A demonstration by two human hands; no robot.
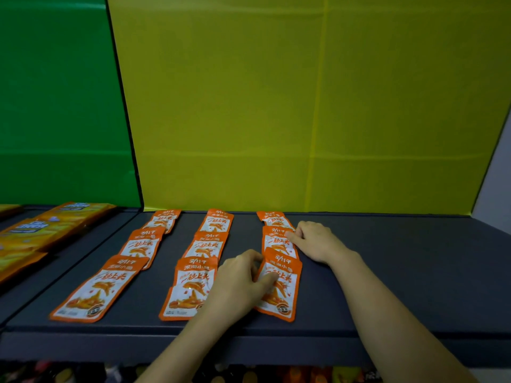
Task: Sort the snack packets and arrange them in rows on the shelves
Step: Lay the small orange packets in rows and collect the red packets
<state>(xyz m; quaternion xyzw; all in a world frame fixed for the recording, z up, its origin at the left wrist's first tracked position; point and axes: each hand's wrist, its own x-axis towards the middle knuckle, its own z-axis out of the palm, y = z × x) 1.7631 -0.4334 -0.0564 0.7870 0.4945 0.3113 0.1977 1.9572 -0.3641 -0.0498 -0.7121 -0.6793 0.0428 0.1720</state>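
Observation:
Orange-and-white snack packets lie in three rows on a dark shelf. The left row and the middle row each hold three packets. In the right row, my left hand pinches the left edge of the front packet between thumb and fingers. My right hand has curled fingers at the right edge of the middle packet; whether it grips that packet is unclear. The rear packet lies just beyond it.
Yellow-orange snack bags lie on the neighbouring shelf section at the left, behind a black divider. A yellow back panel and a green one rise behind. Colourful packets show dimly on the shelf below.

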